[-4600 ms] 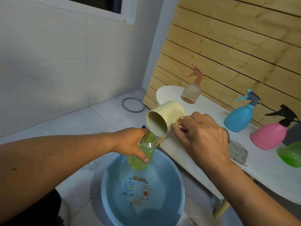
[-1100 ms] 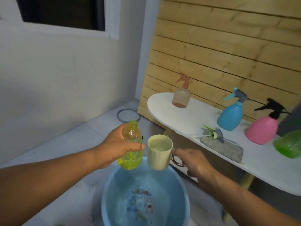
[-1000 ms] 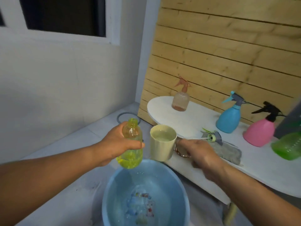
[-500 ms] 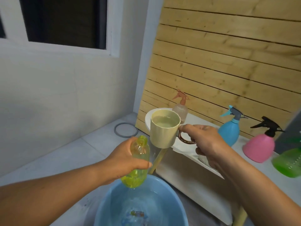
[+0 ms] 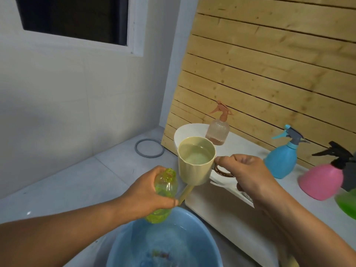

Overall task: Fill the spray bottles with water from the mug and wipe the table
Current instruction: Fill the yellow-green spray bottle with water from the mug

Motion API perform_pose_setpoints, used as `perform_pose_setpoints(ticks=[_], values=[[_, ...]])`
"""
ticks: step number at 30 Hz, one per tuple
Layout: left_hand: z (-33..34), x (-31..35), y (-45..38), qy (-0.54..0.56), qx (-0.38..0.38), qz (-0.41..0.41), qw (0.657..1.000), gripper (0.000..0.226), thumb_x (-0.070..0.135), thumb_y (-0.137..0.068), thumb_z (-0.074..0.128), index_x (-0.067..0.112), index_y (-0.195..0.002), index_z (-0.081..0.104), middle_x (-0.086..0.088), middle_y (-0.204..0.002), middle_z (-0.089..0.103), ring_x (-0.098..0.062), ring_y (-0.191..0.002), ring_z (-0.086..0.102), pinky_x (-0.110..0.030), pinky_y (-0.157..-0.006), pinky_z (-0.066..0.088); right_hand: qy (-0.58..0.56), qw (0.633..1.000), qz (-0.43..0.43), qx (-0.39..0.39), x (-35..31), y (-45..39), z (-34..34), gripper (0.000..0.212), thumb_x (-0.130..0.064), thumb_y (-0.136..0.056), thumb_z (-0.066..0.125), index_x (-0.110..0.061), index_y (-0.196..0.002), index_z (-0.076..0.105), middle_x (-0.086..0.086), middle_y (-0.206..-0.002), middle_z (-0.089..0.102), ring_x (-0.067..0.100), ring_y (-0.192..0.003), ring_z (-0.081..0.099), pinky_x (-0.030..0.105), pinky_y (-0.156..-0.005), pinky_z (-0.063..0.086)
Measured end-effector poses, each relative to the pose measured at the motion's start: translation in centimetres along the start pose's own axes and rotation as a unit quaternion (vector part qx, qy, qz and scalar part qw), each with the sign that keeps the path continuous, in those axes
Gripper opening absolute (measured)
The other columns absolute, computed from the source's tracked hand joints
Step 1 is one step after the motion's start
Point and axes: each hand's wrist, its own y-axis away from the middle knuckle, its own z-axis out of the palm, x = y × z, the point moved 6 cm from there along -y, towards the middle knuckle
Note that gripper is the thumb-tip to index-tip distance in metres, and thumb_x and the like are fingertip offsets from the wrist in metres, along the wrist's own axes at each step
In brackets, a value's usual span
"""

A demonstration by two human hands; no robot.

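My left hand [image 5: 146,193] grips an uncapped yellow-green bottle [image 5: 163,191] above the blue basin [image 5: 194,224], its neck tilted a little toward the mug. My right hand [image 5: 248,174] holds the cream mug [image 5: 194,166] by its brown handle, upright and holding water, just right of and above the bottle's mouth. On the white table [image 5: 246,151] stand a clear bottle with an orange sprayer [image 5: 217,128], a blue spray bottle [image 5: 283,158], a pink spray bottle with a black head [image 5: 323,180] and part of a green bottle [image 5: 346,201].
The basin holds water and sits on the tiled floor below the table's near edge. A grey ring [image 5: 149,148] lies on the floor by the wall. Wooden slat panelling [image 5: 269,74] backs the table. A table leg [image 5: 185,193] runs down behind the bottle.
The mug went from tipped over the bottle to dipped in the basin, and now is raised full of water. The bottle has stayed over the basin; my view has lifted.
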Motion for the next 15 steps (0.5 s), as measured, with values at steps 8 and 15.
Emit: perform_pose_setpoints(ticks=[8, 15], values=[[1.1, 0.1, -0.3, 0.007, -0.019, 0.005, 1.0, 0.056, 0.025, -0.068, 0.096, 0.039, -0.11, 0.062, 0.015, -0.097, 0.072, -0.001, -0.088, 0.07, -0.019, -0.07, 0.058, 0.015, 1.0, -0.018, 0.005, 0.2, -0.1, 0.0, 0.045, -0.034, -0.082, 0.077, -0.019, -0.058, 0.042, -0.004, -0.049, 0.031, 0.009, -0.041, 0.025, 0.027, -0.051, 0.027], [1.2, -0.1, -0.5, 0.003, -0.03, 0.009, 0.999, 0.059, 0.029, -0.067, 0.096, 0.041, -0.114, 0.061, 0.016, -0.102, 0.071, -0.003, -0.094, 0.07, -0.026, -0.077, 0.062, 0.067, 0.997, -0.038, 0.012, 0.4, 0.0, 0.0, 0.054, -0.045, -0.078, 0.077, 0.001, -0.068, 0.051, 0.012, -0.063, 0.048, 0.014, -0.052, 0.034, 0.033, -0.056, 0.032]])
